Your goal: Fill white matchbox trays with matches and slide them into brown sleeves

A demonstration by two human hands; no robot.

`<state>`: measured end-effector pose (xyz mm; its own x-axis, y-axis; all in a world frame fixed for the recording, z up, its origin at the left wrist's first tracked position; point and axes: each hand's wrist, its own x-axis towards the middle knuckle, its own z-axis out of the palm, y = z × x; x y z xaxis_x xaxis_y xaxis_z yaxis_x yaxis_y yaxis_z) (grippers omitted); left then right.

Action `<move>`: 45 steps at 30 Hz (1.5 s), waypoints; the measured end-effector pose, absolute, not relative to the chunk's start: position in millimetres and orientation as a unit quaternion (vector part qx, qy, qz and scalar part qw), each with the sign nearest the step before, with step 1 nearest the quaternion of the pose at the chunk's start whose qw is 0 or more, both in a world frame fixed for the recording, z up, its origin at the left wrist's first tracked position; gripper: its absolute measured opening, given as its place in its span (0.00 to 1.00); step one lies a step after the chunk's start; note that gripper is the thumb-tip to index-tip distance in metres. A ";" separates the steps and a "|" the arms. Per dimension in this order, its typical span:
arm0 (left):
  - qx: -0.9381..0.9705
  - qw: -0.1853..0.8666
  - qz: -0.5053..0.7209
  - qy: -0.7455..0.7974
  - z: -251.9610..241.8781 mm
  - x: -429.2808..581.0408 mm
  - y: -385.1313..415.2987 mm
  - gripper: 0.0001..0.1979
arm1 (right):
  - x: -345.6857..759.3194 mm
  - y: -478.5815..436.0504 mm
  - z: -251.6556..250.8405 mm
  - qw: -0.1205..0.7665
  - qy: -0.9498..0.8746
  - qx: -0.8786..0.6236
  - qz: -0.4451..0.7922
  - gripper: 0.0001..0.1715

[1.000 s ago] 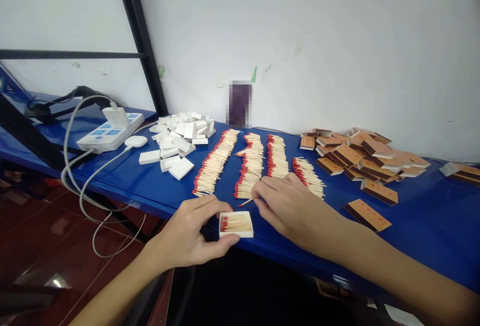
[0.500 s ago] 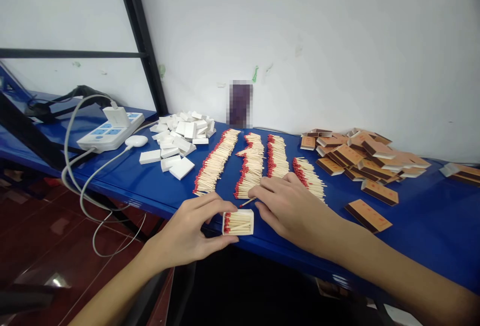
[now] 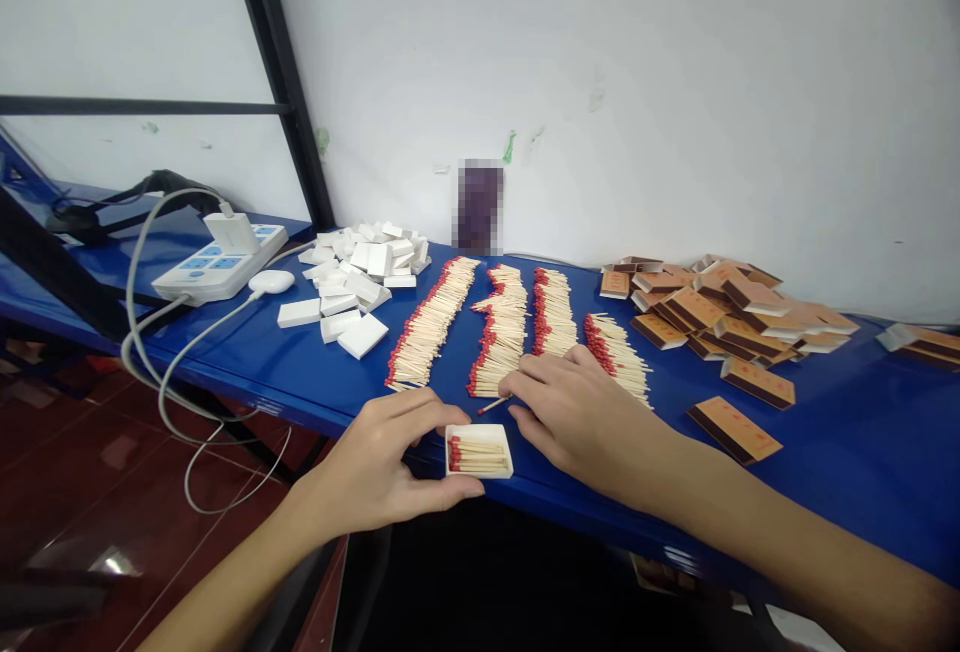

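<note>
My left hand [image 3: 390, 454] grips a small white matchbox tray [image 3: 504, 434] between the thumb and bent fingers, just over the table's front edge. Inside, several red-headed matches [image 3: 480, 455] lie side by side, heads toward my left fingers, along the near wall. My right hand [image 3: 562, 402] is curled low on the table to the right, at the near end of the match rows. A single match [image 3: 492, 406] sticks out from its fingertips, red head pointing left toward the tray; how the thumb meets it is hidden.
Rows of matches [image 3: 435, 322] run back across the blue table [image 3: 847, 482]. White trays [image 3: 364, 287] are heaped at the back left, beside a power strip [image 3: 217, 262] with cables. Orange-brown matchbox sleeves [image 3: 727, 317] pile up at the right; one sleeve [image 3: 735, 429] lies nearer.
The tray has tipped slightly in my left hand, and its matches have settled toward the near wall. My right hand and the single match have hardly moved.
</note>
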<state>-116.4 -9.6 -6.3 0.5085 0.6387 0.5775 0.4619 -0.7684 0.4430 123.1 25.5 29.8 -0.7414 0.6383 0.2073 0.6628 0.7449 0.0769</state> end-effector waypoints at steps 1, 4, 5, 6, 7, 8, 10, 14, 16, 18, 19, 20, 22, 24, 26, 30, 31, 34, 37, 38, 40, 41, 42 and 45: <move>0.862 0.114 0.379 0.318 -6.3 -116.2 -9.7 0.15 | 123.1 25.4 29.6 0.084 -0.930 -0.350 -0.074 0.06; 0.865 0.108 0.376 0.314 -6.3 -115.9 -10.0 0.15 | 122.7 25.9 28.7 0.086 -0.929 -0.352 -0.082 0.06; 0.866 0.108 0.374 0.313 -6.3 -115.9 -10.1 0.15 | 122.3 26.3 28.3 0.087 -0.928 -0.353 -0.084 0.06; 0.867 0.107 0.372 0.313 -6.5 -115.8 -10.1 0.15 | 122.0 26.8 27.9 0.089 -0.927 -0.354 -0.086 0.06; 0.867 0.106 0.371 0.315 -6.6 -115.9 -10.1 0.15 | 121.6 27.3 27.4 0.090 -0.926 -0.355 -0.087 0.07; 0.867 0.105 0.370 0.316 -6.9 -115.9 -10.1 0.15 | 121.2 27.8 27.0 0.090 -0.927 -0.354 -0.088 0.07; 0.867 0.102 0.369 0.317 -7.3 -116.1 -10.1 0.16 | 120.7 28.4 26.0 0.092 -0.928 -0.348 -0.094 0.07; 0.869 0.098 0.371 0.312 -7.2 -116.5 -10.0 0.16 | 120.2 28.4 25.2 0.096 -0.933 -0.336 -0.092 0.07; 0.869 0.098 0.371 0.311 -6.7 -116.8 -10.0 0.16 | 119.8 28.0 25.5 0.097 -0.935 -0.333 -0.077 0.07; 0.869 0.099 0.372 0.310 -6.4 -116.9 -9.6 0.16 | 119.2 27.8 26.2 0.098 -0.936 -0.332 -0.064 0.07; 0.870 0.099 0.372 0.309 -6.4 -116.9 -9.4 0.16 | 119.0 27.8 26.5 0.098 -0.936 -0.333 -0.059 0.07; 0.870 0.099 0.372 0.308 -6.5 -116.8 -9.1 0.16 | 118.8 27.9 26.7 0.097 -0.935 -0.336 -0.056 0.07; 0.870 0.099 0.371 0.309 -6.9 -116.6 -8.7 0.16 | 118.8 28.2 26.3 0.092 -0.934 -0.342 -0.053 0.08; 0.870 0.100 0.371 0.309 -7.4 -116.5 -8.8 0.16 | 119.1 28.8 24.5 0.091 -0.932 -0.346 -0.051 0.08; 0.870 0.102 0.372 0.308 -7.7 -116.7 -9.2 0.16 | 119.4 29.7 21.6 0.099 -0.932 -0.346 -0.048 0.07; 0.871 0.103 0.369 0.307 -8.1 -117.9 -9.8 0.17 | 120.0 30.9 18.5 0.126 -0.931 -0.339 -0.049 0.07; 0.871 0.103 0.368 0.308 -8.4 -118.1 -9.8 0.16 | 120.2 30.5 19.7 0.134 -0.930 -0.339 -0.048 0.07; 0.869 0.100 0.368 0.315 -9.6 -118.1 -9.3 0.16 | 120.8 26.4 28.6 0.174 -0.928 -0.329 -0.018 0.07; 0.868 0.091 0.372 0.317 -10.6 -117.3 -8.6 0.16 | 120.5 19.5 39.1 0.200 -0.932 -0.296 0.057 0.05; 0.868 0.089 0.372 0.316 -10.8 -117.1 -8.4 0.16 | 120.0 17.3 41.1 0.199 -0.934 -0.285 0.081 0.05; 0.870 0.089 0.368 0.317 -10.9 -116.8 -8.3 0.15 | 118.5 13.8 41.7 0.186 -0.939 -0.267 0.108 0.05; 0.870 0.089 0.366 0.318 -10.8 -116.8 -8.4 0.15 | 117.7 12.5 40.5 0.179 -0.941 -0.263 0.113 0.05; 0.870 0.089 0.365 0.320 -10.8 -116.7 -8.5 0.15 | 117.0 11.5 38.7 0.173 -0.943 -0.260 0.116 0.05; 0.869 0.090 0.362 0.324 -10.3 -116.4 -8.8 0.15 | 115.9 9.6 33.5 0.159 -0.942 -0.268 0.126 0.05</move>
<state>-116.4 -8.8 -10.3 0.5276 0.6292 0.5708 0.4981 -0.7734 0.3921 115.9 9.6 33.5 -0.8061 0.5448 0.2310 0.4647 0.8245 -0.3229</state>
